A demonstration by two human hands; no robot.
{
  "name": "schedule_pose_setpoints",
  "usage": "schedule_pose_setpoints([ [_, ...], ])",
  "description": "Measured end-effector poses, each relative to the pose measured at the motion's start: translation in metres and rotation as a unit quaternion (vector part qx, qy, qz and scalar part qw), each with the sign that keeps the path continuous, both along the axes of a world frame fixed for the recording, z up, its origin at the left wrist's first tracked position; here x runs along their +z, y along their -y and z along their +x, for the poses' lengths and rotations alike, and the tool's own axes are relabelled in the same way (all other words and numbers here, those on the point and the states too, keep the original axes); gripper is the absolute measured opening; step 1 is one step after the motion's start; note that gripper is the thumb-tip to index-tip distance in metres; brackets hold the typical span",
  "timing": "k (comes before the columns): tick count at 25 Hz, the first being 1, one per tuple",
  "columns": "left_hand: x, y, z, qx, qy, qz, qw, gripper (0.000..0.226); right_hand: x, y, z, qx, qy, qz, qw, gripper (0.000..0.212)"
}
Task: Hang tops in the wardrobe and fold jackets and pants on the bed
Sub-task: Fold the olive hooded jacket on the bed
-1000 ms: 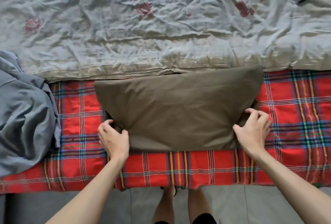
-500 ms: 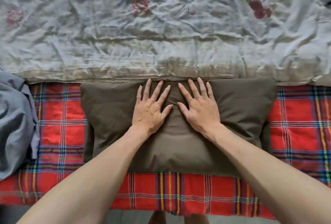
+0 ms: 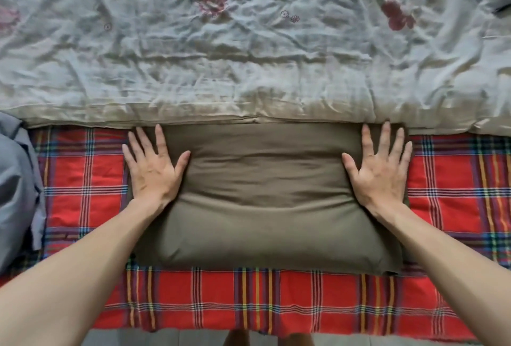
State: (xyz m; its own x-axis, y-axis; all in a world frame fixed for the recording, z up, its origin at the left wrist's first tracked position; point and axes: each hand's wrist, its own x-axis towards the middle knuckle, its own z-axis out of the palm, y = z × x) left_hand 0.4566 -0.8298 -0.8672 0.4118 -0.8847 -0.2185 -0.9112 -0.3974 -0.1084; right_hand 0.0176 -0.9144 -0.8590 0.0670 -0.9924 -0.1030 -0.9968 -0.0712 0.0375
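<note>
A folded olive-brown garment (image 3: 265,201) lies as a thick rectangle on the red plaid bedsheet (image 3: 456,188), its far edge against the quilt. My left hand (image 3: 153,168) lies flat with spread fingers on the garment's left end. On the right end my right hand (image 3: 380,168) presses down the same way, palm down, fingers straight. Neither hand grips the cloth.
A crumpled pale quilt (image 3: 249,49) with faded red flowers covers the far part of the bed. A grey garment (image 3: 16,193) is heaped at the left edge. The bed's near edge and the grey floor (image 3: 193,340) run along the bottom.
Both hands slid apart from the middle of the garment to its left and right ends, smoothing it flat. A second ago they were at its sides with curled fingers.
</note>
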Motion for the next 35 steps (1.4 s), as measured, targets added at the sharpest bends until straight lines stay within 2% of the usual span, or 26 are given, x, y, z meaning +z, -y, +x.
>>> schedule_pose_setpoints([
  [3,0.019,0.005,0.009,0.103,-0.060,0.021,0.993,0.090,0.008,-0.006,-0.013,-0.123,0.021,0.017,0.992,0.082],
  [5,0.039,-0.010,-0.006,0.052,-0.055,-0.045,0.996,0.082,0.028,-0.024,-0.011,-0.135,0.037,-0.003,0.990,0.078],
  [8,0.062,-0.059,-0.089,-0.129,-0.113,-0.118,0.978,0.080,0.062,-0.090,0.051,-0.012,0.089,-0.067,0.994,0.068],
  [10,0.058,-0.092,-0.142,-0.204,-0.142,-0.097,0.964,0.077,0.063,-0.142,0.105,0.122,0.119,-0.025,0.985,0.067],
  [12,0.040,-0.115,-0.153,-0.197,-0.106,-0.051,0.973,0.073,0.044,-0.170,0.116,0.196,0.090,0.012,0.976,0.067],
  [15,0.016,-0.132,-0.102,-0.167,-0.050,-0.022,0.985,0.072,0.012,-0.160,0.059,0.200,0.036,-0.002,0.979,0.070],
  [17,0.011,-0.140,-0.070,-0.141,-0.027,-0.010,0.990,0.077,0.009,-0.152,0.013,0.133,0.007,0.001,0.991,0.071],
  [19,0.014,-0.149,-0.049,-0.077,-0.021,0.005,0.997,0.081,0.014,-0.156,-0.019,0.020,0.009,0.012,1.000,0.073],
  [22,0.034,-0.152,-0.038,0.085,-0.075,-0.030,0.993,0.083,0.035,-0.155,-0.037,-0.132,0.110,0.041,0.984,0.079],
  [23,0.042,-0.153,-0.034,0.149,-0.113,-0.053,0.981,0.084,0.043,-0.153,-0.036,-0.193,0.167,0.052,0.965,0.083],
  [25,0.059,-0.150,-0.025,0.274,-0.222,-0.081,0.932,0.082,0.060,-0.148,-0.028,-0.330,0.287,0.061,0.897,0.087],
  [27,0.060,-0.152,-0.015,0.389,-0.317,-0.074,0.862,0.065,0.063,-0.147,-0.023,-0.441,0.372,0.080,0.813,0.075],
  [28,0.065,-0.152,-0.012,0.410,-0.337,-0.058,0.846,0.054,0.066,-0.149,-0.020,-0.472,0.382,0.091,0.789,0.069],
  [31,0.089,-0.147,-0.013,0.408,-0.346,-0.031,0.844,0.026,0.079,-0.144,-0.020,-0.478,0.376,0.140,0.782,0.056],
  [33,0.115,-0.131,-0.016,0.420,-0.358,-0.039,0.833,0.021,0.100,-0.131,-0.020,-0.448,0.388,0.148,0.792,0.040],
  [35,0.148,-0.108,-0.020,0.452,-0.421,-0.060,0.784,0.018,0.144,-0.111,-0.007,-0.409,0.411,0.153,0.801,0.035],
])
